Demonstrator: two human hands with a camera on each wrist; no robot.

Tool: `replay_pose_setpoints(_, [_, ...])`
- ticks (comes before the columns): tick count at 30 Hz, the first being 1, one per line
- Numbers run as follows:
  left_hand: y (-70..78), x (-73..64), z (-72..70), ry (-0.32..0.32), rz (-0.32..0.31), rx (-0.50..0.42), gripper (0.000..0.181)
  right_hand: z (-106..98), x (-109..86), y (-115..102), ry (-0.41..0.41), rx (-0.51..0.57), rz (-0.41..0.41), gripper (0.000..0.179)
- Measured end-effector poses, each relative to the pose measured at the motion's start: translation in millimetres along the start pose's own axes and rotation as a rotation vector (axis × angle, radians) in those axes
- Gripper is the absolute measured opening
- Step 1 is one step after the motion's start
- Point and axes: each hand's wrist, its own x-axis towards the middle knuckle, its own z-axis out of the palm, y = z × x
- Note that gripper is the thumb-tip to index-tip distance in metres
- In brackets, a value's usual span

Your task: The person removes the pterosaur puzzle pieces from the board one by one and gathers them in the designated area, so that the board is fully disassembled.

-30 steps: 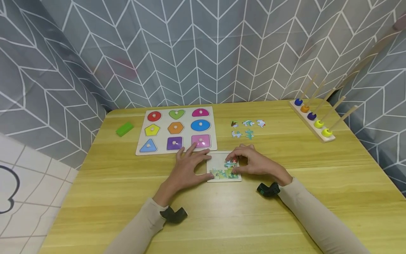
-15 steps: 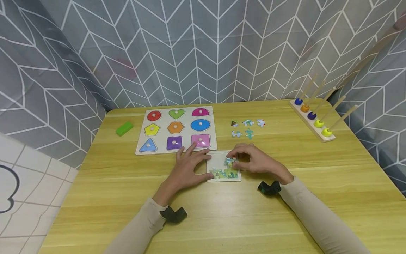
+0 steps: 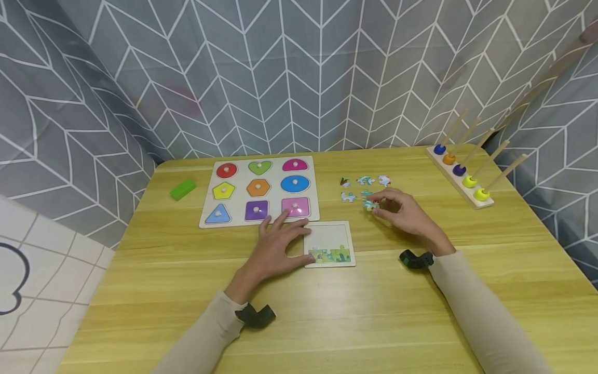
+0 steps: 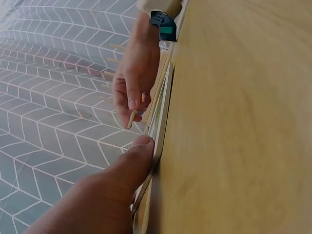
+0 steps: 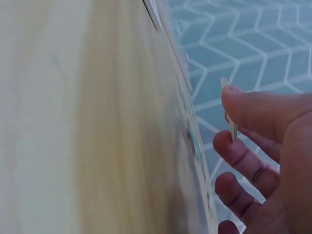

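Note:
A jigsaw piece (image 3: 370, 205) with blue, green and red print is pinched between the thumb and fingers of my right hand (image 3: 404, 213), over the table right of the puzzle tray. In the right wrist view the same jigsaw piece (image 5: 233, 130) shows edge-on between thumb and fingertips. My left hand (image 3: 273, 252) lies with spread fingers along the left side of the shallow puzzle tray (image 3: 327, 234), its thumb at the near left corner. Joined green pieces (image 3: 329, 256) fill the tray's bottom row; bare backing shows above them.
Several loose jigsaw pieces (image 3: 365, 181) lie behind the tray, close to the right hand. A knobbed shape board (image 3: 240, 195) sits behind the left hand, with a green block (image 3: 183, 189) beside it. A peg stand with beads (image 3: 460, 176) is at the far right.
My right hand has lifted the jigsaw piece out of the tray's right side and carried it right and away toward the loose pieces. The left hand has stayed in place.

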Motion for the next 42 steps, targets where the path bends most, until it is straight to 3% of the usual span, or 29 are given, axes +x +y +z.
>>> replay_pose_setpoints(5, [-0.6,0.2,0.4,0.001,0.004,0.007,0.064,-12,-1.6,13,0.079,-0.031,0.079,0.029])
replay_pose_setpoints(13, [-0.7,0.3,0.9,-0.001,0.004,0.006,0.064,-14,-0.6,25,0.178,-0.109,0.042,0.028])
replay_pose_setpoints(22, [0.6,0.4,0.3,-0.004,-0.002,-0.004,0.065,-11,0.9,28,0.258,-0.215,0.053,0.03])
replay_pose_setpoints(33, [-1.2,0.7,1.0,-0.008,0.0,0.007,0.064,-13,-1.7,27,0.327,-0.263,0.173,0.028])
replay_pose_setpoints(42, [-0.4,0.1,0.2,-0.007,-0.006,-0.005,0.065,-12,-1.1,26,0.334,-0.272,0.175,0.028])
